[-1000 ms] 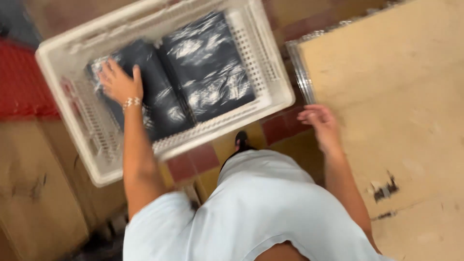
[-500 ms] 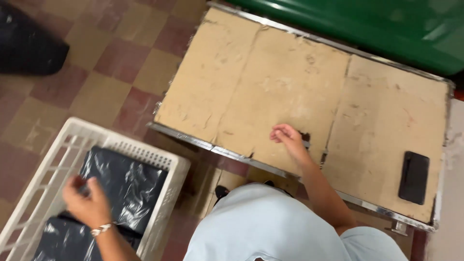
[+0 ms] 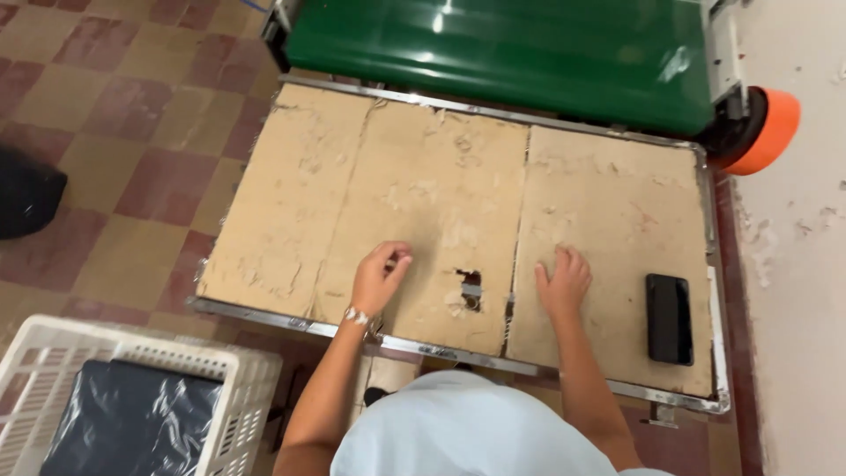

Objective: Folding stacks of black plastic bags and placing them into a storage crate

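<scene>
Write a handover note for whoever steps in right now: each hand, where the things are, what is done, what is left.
Left hand: empty, fingers curled, resting on the cardboard-covered table.
Right hand: empty, flat on the same cardboard, palm down.
A hole in the cardboard lies between the two hands.
A black phone lies on the table to the right of the right hand, apart from it.
A white crate sits on the floor at lower left, with dark plastic-wrapped packs inside.
A green machine stands along the far edge of the table.
Done: nothing from the crate lies on the table.
Left: the packs are in the crate, untouched by either hand.
</scene>
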